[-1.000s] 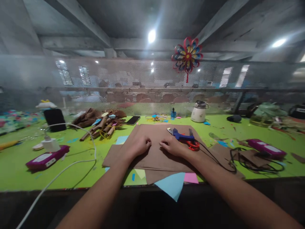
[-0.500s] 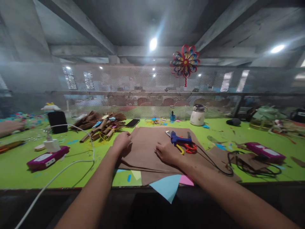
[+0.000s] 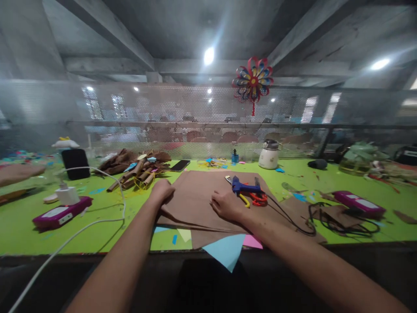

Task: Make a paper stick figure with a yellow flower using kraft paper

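A stack of brown paper sheets [image 3: 195, 191] lies on the green table in front of me. My left hand [image 3: 162, 193] is closed at the stack's left edge, its fingers bent over the paper and partly hidden. On top of the sheets rests my right hand [image 3: 226, 205], its fingers curled in; whatever is under them, if anything, cannot be seen. Just beyond it, on the paper, lie a blue glue gun [image 3: 245, 188] with a yellow trigger and a pair of red-handled scissors [image 3: 259, 200].
Purple power strips [image 3: 61, 214] [image 3: 358, 204] flank the paper. A white cable [image 3: 122, 191] loops on the left; a black cord [image 3: 289, 219] trails right. Behind are brown paper rolls [image 3: 138, 174], a phone [image 3: 180, 165] and a white jug [image 3: 269, 155]. Blue paper [image 3: 226, 251] overhangs the front edge.
The view has tipped and shifted slightly. My left hand has drawn a little to the left along the paper's edge. My right hand stays in place on the sheets.
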{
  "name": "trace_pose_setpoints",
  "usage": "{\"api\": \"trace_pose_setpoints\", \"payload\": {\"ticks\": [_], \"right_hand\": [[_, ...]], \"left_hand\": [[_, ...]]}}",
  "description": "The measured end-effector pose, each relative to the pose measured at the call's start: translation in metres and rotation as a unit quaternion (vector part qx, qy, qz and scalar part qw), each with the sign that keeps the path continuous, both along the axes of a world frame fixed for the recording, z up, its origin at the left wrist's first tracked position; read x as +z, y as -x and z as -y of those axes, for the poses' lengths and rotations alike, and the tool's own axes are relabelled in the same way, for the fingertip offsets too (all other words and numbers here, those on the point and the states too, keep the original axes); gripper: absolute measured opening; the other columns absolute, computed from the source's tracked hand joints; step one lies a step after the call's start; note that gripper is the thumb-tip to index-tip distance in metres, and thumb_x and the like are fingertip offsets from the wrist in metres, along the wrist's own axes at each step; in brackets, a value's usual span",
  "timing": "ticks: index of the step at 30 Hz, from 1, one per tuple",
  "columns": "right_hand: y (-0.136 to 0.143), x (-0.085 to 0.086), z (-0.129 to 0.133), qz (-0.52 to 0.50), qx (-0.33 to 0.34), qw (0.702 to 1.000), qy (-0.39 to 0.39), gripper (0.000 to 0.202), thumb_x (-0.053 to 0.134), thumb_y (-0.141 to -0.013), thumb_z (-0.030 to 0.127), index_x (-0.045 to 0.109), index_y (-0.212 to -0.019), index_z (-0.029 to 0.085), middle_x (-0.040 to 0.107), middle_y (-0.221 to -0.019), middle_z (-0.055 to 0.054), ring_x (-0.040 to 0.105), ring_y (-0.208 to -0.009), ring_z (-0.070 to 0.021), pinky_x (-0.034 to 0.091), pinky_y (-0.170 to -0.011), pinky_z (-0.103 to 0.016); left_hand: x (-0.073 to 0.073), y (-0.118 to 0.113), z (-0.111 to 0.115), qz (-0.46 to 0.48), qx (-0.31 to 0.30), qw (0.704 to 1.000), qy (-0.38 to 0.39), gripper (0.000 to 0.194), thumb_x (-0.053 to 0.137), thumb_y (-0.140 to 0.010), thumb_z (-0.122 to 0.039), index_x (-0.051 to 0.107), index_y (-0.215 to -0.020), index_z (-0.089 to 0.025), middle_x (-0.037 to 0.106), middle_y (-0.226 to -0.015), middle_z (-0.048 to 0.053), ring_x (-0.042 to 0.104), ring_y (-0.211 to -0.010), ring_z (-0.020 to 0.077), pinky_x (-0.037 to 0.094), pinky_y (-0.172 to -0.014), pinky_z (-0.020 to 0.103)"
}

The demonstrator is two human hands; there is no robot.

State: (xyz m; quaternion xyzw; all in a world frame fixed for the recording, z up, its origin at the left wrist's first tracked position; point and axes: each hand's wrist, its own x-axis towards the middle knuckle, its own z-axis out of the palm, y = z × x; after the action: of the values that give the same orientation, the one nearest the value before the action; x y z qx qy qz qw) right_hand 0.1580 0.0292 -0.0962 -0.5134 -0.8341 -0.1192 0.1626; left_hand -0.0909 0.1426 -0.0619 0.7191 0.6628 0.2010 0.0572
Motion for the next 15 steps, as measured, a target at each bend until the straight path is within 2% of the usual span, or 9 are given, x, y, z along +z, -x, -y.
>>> {"api": "trace_pose_setpoints", "payload": {"ticks": [3, 5, 11, 15], "right_hand": [[-0.002, 0.003, -0.001, 0.001, 0.001, 1.000, 0.007, 0.027, 0.041, -0.093, 0.026, 0.063, -0.087, 0.013, 0.064, -0.092, -0.011, 0.060, -0.082, -0.0181, 0.038, -0.072, -0.026], [-0.003, 0.003, -0.004, -0.004, 0.006, 1.000, 0.006, 0.026, 0.042, -0.092, 0.027, 0.064, -0.088, 0.013, 0.064, -0.092, -0.011, 0.060, -0.082, -0.0177, 0.039, -0.072, -0.026], [-0.005, 0.001, -0.016, -0.025, -0.002, 1.000, -0.001, 0.025, 0.045, -0.091, 0.029, 0.065, -0.087, 0.015, 0.065, -0.090, -0.008, 0.059, -0.083, -0.0173, 0.039, -0.072, -0.026], [-0.006, 0.004, -0.015, -0.020, 0.010, 1.000, -0.010, 0.021, 0.049, -0.089, 0.027, 0.065, -0.087, 0.014, 0.064, -0.089, -0.008, 0.057, -0.086, -0.0176, 0.039, -0.074, -0.026]], "left_hand": [[0.008, -0.003, 0.001, -0.018, 0.023, 0.999, -0.022, 0.038, 0.057, -0.061, -0.016, 0.069, -0.096, -0.011, 0.070, -0.097, 0.018, 0.062, -0.096, 0.0300, 0.046, -0.076, 0.029], [0.014, -0.004, 0.002, -0.029, 0.019, 0.999, -0.034, 0.044, 0.056, -0.064, -0.017, 0.067, -0.106, -0.011, 0.070, -0.098, 0.016, 0.062, -0.095, 0.0287, 0.045, -0.075, 0.029], [0.026, 0.003, 0.008, -0.031, 0.026, 0.996, -0.075, 0.041, 0.055, -0.068, -0.025, 0.067, -0.106, -0.015, 0.069, -0.093, 0.012, 0.060, -0.088, 0.0274, 0.040, -0.068, 0.029], [0.029, 0.010, 0.010, -0.028, 0.038, 0.998, -0.049, 0.041, 0.058, -0.064, -0.022, 0.068, -0.103, -0.016, 0.066, -0.089, 0.008, 0.057, -0.078, 0.0237, 0.035, -0.061, 0.026]]}}
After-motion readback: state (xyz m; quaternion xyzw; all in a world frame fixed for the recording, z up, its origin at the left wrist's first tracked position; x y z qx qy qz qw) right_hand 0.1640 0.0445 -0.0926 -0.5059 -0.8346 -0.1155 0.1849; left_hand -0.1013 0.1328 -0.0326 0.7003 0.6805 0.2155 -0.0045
